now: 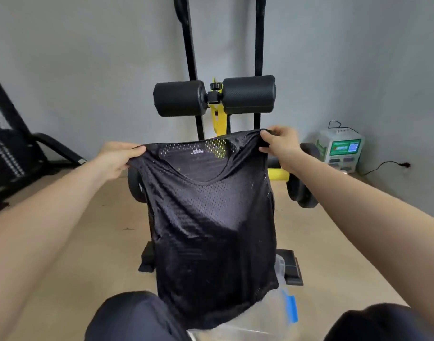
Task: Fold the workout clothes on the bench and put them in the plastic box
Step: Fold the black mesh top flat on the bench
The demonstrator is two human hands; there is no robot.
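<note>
Left grip [117,158] and right grip [282,146] each pinch a shoulder of a black mesh workout shirt [211,217], holding it spread and hanging in the air before the person. Its hem covers part of a clear plastic box [267,313] with a blue latch [291,308], low between the person's knees [132,316]. Behind the shirt rise black foam rollers [179,98] on a yellow frame [220,121], above a tan floor [75,242]. A green-and-white device [341,150] sits by the grey wall.
</note>
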